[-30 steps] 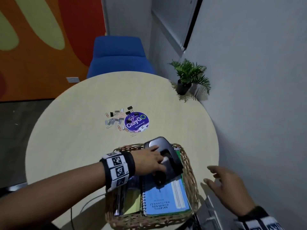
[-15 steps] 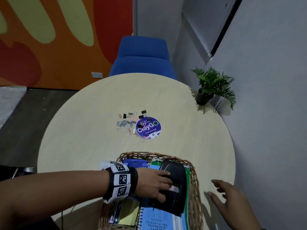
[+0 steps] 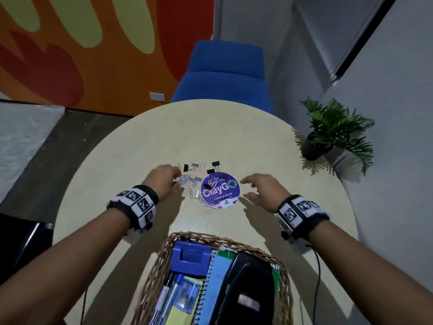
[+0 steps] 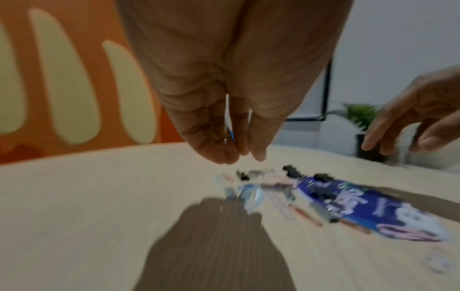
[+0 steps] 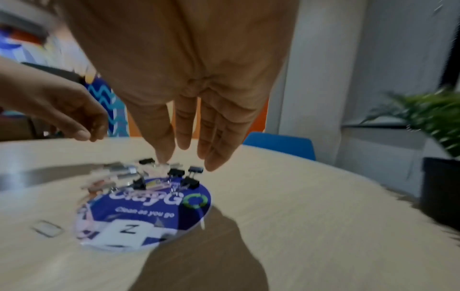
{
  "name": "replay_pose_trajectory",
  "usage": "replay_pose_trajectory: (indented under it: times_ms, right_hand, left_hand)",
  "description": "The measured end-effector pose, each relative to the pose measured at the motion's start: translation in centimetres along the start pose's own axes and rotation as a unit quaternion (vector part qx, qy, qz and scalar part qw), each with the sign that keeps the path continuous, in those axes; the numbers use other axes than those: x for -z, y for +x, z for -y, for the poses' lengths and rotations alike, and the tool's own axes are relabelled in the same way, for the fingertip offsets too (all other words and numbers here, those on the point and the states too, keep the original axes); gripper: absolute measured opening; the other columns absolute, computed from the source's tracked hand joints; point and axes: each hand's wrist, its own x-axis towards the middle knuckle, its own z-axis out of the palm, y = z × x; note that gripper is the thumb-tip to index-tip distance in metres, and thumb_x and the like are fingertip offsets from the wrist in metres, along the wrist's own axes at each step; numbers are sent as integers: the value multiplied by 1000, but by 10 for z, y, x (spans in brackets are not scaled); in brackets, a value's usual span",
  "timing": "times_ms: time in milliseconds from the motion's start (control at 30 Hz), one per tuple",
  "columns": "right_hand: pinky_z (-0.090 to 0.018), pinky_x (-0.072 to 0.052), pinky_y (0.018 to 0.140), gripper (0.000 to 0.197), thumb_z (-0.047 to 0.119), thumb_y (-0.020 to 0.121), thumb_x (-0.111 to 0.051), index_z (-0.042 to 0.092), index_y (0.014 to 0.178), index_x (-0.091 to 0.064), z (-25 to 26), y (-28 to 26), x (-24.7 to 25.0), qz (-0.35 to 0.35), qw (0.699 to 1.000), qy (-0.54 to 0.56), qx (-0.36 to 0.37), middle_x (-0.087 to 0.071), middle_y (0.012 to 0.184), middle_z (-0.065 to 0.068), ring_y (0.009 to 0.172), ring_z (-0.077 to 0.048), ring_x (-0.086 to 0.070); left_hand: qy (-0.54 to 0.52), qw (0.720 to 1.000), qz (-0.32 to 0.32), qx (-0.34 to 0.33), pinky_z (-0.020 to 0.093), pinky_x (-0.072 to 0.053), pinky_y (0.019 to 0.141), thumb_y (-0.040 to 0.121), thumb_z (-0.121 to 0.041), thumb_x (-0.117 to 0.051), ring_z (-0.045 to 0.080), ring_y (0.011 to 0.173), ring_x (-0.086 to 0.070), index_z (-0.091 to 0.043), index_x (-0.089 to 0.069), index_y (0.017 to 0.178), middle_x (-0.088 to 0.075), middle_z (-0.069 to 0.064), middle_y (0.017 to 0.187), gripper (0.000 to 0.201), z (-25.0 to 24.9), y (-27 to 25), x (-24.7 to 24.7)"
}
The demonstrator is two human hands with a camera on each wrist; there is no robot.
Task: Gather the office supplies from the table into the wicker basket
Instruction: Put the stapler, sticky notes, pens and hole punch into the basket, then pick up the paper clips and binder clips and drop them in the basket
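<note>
Beyond the wicker basket (image 3: pixel 150 273), both my hands have left the hole punch (image 3: pixel 248 285) inside; left grip (image 3: pixel 164 181) and right grip (image 3: pixel 262 191), empty and loosely open, now flank the scattered clips (image 3: pixel 194 177).

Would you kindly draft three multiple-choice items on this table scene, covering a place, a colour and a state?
1. Where does the black hole punch lie?
A. in the wicker basket
B. on the blue chair
C. beside the potted plant

2. What colour is the round ClayGO sticker on the round beige table?
A. red
B. purple-blue
C. yellow

3. How is the right hand?
A. gripping a notebook
B. fisted
C. open, holding nothing

Key: 1 A, the punch sits inside the basket rim, on the notebooks; 2 B, both the head and right wrist views show it purple-blue; 3 C, its fingers are spread over the black binder clips.
</note>
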Motion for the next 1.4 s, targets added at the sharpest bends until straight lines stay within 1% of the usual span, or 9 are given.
replay_pose_trajectory:
  times_ms: [133,300,500,700,833,933,1100,1267,1400]
  right_hand:
    - [-38,-46,96,44,18,87,-60,17,130,-53,13,78,-27,54,997,-46,-10,-54,130,-12,116,-31,-55]
    - [-35,-46,80,41,37,86,-63,8,113,-55,22,119,-58,9,993,-31,-115,-53,117,-13,103,-33,-58]
    - [-34,-47,75,20,11,89,-54,7,108,-57,21,127,-79,-15,991,-45,-125,-60,111,-16,97,-35,-61]
    - [-34,-49,79,18,12,81,-60,6,97,-64,34,94,-48,-5,996,-28,-87,-65,104,-19,96,-37,-61]
    - [-30,-50,77,10,6,76,-67,9,86,-68,46,59,-16,-11,999,33,-37,-71,90,-12,86,-28,-64]
    - [-27,-48,69,12,2,78,-69,10,87,-70,56,23,-2,22,994,110,-16,-71,83,-12,70,-20,-61]
    - [-32,-52,70,14,1,88,-59,13,87,-67,86,-43,-15,31,976,214,27,-69,75,-5,65,-18,-61]
    - [-27,-48,74,18,3,87,-59,20,86,-66,117,-93,-53,78,975,206,31,-66,79,1,73,-12,-59]
    - [-25,-48,77,17,7,86,-62,24,87,-65,137,-117,-73,96,980,171,27,-67,87,3,81,-15,-63]
  left_hand:
    - [-30,992,31,115,34,-48,83,83,-21,-65,32,100,-61,-8,-66,98,-69,14,103,20,26,29,-29]
    - [-122,969,-36,210,39,-52,83,85,-25,-65,35,95,-62,-3,-63,96,-66,17,100,24,30,48,-50]
    - [-98,959,2,264,31,-48,68,86,-22,-66,35,91,-67,1,-69,93,-71,20,97,25,32,74,-60]
    - [-104,968,-7,228,33,-48,67,87,-10,-54,34,86,-67,2,-70,91,-72,20,96,20,30,66,-48]
    - [-206,970,-55,121,26,-46,75,84,-13,-63,23,78,-65,-17,-61,104,-69,4,85,20,33,17,-14]
    - [-247,969,1,8,23,-48,74,86,-16,-67,15,71,-66,-19,-66,107,-69,0,79,21,26,-48,7]
    - [-279,950,118,-77,13,-48,67,80,-19,-74,-2,65,-62,-20,-72,88,-71,-8,75,8,11,-152,-8]
    - [-254,933,232,-103,12,-52,68,88,-20,-64,6,68,-72,-20,-72,91,-76,-2,80,8,5,-203,-49]
    - [-196,939,240,-150,14,-50,74,95,-19,-51,6,75,-72,-23,-70,109,-76,-4,93,23,7,-216,-57]
